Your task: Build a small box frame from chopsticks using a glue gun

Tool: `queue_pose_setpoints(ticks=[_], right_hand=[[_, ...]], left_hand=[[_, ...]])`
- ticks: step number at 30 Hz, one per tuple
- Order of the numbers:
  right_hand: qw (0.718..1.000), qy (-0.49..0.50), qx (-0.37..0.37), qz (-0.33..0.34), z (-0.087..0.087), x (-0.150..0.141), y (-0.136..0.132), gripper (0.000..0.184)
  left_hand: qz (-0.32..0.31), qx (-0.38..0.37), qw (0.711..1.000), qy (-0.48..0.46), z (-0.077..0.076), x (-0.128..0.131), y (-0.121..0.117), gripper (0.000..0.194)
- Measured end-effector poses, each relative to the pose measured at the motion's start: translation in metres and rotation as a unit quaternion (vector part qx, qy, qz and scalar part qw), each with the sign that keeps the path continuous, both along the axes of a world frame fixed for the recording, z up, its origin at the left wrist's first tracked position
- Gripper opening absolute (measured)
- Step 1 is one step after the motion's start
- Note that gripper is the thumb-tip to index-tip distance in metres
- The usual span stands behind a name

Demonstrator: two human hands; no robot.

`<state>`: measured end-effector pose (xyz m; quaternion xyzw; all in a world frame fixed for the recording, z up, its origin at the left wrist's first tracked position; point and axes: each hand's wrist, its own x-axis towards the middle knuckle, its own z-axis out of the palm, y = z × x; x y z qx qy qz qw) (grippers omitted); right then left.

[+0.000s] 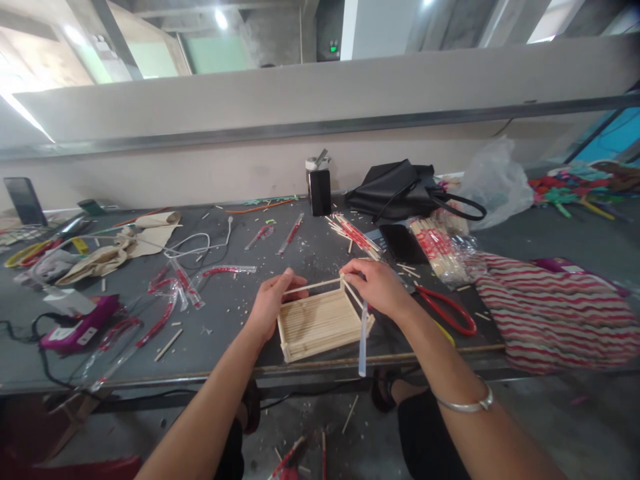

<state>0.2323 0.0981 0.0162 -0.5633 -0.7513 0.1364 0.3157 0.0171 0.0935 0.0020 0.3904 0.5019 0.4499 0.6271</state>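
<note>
Seen from where I stand, taking the small wooden piece as the middle of the dial and twelve as the side away from the person, the long dark grey counter (215, 313) runs from nine to three. The biggest thing on it is a crumpled cloth with red, cream and grey stripes (555, 317) at three, then a soft black bag with a looped handle (400, 190) at one and a clear, crinkled plastic bag (495, 190) at two. In the middle, at the near edge, sits the shallow, open tray of pale wooden sticks (320, 320). The left hand (267, 300) is closed around its left side, near the far corner, and the right hand (373, 283) pinches its far right corner; a narrow translucent strip (363, 343) shows below the right hand, though I can't tell whether it is held. A black bottle with a pale lid (319, 190) stands at twelve, a packet of pale sticks in red-printed wrapping (435, 250) lies at two, and a purple power block (83, 323) is at nine. A tool with red looped handles (450, 307) lies at three, nearer than the striped cloth.
</note>
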Motion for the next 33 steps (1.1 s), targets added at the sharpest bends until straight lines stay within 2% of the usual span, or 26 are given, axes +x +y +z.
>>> queue_pose_setpoints(ticks=[33], right_hand=[[1.000, 0.002, -0.015, -0.002, -0.0018, 0.0010, 0.0027, 0.012]], left_hand=[[0.000, 0.003, 1.000, 0.003, -0.0003, 0.0005, 0.0015, 0.043]])
